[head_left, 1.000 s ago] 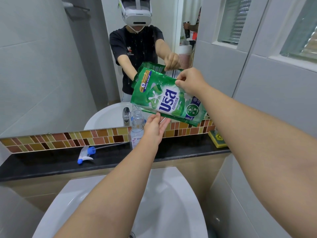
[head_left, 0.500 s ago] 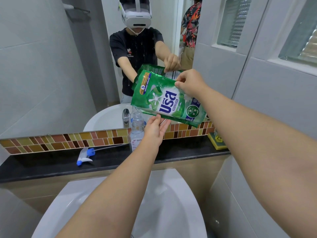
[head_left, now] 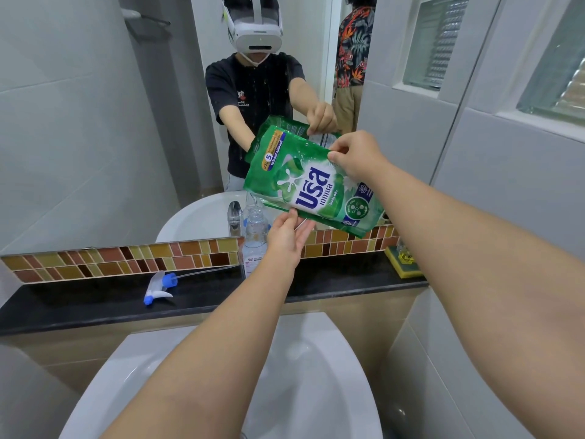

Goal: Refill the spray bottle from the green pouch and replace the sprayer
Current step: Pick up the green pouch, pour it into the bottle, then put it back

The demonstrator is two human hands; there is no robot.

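Note:
The green pouch (head_left: pixel 304 185) is tilted over the clear spray bottle (head_left: pixel 254 240), which stands uncapped on the black ledge (head_left: pixel 95 305). A thin stream runs from the pouch's lower left corner into the bottle's neck. My right hand (head_left: pixel 357 156) pinches the pouch's upper edge. My left hand (head_left: pixel 286 237) supports the pouch's bottom edge with its fingers, just right of the bottle. The white and blue sprayer (head_left: pixel 160 286) lies on the ledge to the left, its tube pointing right.
A white basin (head_left: pixel 316 375) sits below the ledge. A mirror (head_left: pixel 95 122) above a mosaic tile strip reflects me and another person. A yellow-green sponge (head_left: pixel 406 264) rests at the ledge's right end. Tiled wall closes in on the right.
The pouch has tipped slightly further and my hands have shifted a little with it. Another person has come into view in the mirror.

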